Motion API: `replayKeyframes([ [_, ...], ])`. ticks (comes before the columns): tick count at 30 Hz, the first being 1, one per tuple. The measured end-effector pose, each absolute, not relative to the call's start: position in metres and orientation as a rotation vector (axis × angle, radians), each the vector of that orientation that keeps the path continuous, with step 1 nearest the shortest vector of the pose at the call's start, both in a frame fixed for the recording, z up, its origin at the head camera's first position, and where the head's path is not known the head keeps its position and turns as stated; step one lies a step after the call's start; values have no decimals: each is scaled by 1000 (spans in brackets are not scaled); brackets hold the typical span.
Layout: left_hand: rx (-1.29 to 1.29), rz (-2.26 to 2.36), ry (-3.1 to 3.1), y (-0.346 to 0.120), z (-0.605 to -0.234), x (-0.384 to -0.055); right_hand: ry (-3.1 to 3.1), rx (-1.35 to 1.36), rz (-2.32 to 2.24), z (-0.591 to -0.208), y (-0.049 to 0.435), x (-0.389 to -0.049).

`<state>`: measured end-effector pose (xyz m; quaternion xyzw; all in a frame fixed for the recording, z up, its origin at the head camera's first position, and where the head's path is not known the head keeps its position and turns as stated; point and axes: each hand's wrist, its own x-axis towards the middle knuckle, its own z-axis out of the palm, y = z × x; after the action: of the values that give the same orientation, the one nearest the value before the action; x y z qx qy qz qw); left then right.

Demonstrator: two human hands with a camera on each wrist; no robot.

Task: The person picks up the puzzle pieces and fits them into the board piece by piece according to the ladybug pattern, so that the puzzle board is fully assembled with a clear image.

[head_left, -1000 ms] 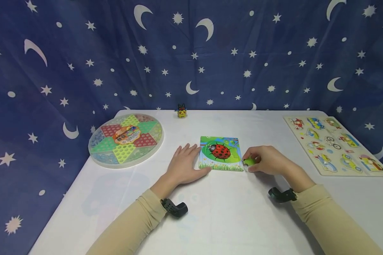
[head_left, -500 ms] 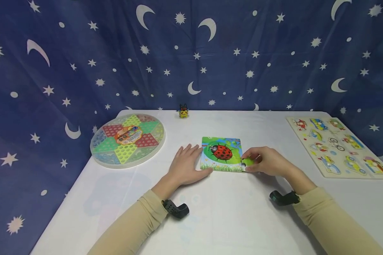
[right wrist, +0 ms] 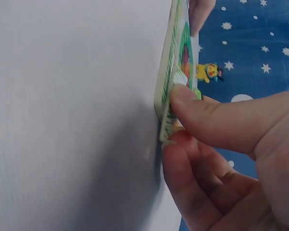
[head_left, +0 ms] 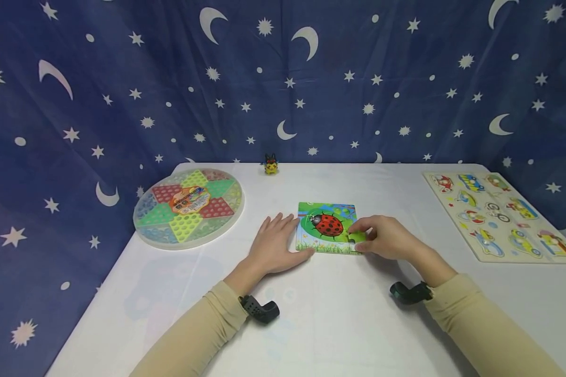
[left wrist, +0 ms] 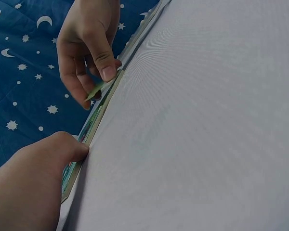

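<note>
A square ladybug jigsaw puzzle (head_left: 326, 225) lies flat on the white table in the head view. My left hand (head_left: 274, 246) rests at its left side with fingers spread, the thumb on the front edge near the left corner. Between thumb and fingers, my right hand (head_left: 387, 238) pinches a green puzzle piece (head_left: 357, 237) over the puzzle's lower right part. The left wrist view shows this piece (left wrist: 95, 90) tilted above the board. In the right wrist view the thumb hides much of the piece, close against the puzzle's edge (right wrist: 166, 67).
A round Chinese checkers board (head_left: 188, 207) lies at the left of the table. On the right is a wooden peg puzzle board (head_left: 500, 217) with vehicle pictures. A small yellow figurine (head_left: 271, 165) stands at the back edge, before a blue star-patterned curtain (head_left: 283, 78).
My right hand has moved left with the puzzle piece, from just beside the puzzle to over its lower right part. My left hand stays at the puzzle's left side.
</note>
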<state>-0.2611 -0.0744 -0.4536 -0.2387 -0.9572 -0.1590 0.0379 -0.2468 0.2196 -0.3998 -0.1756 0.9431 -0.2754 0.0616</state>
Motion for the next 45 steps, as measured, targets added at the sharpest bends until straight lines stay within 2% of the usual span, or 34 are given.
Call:
replayKeyframes([
  [45,-718,-488,-2954,-74,-451,-261,2970,-505,-648,-404,196,-251],
])
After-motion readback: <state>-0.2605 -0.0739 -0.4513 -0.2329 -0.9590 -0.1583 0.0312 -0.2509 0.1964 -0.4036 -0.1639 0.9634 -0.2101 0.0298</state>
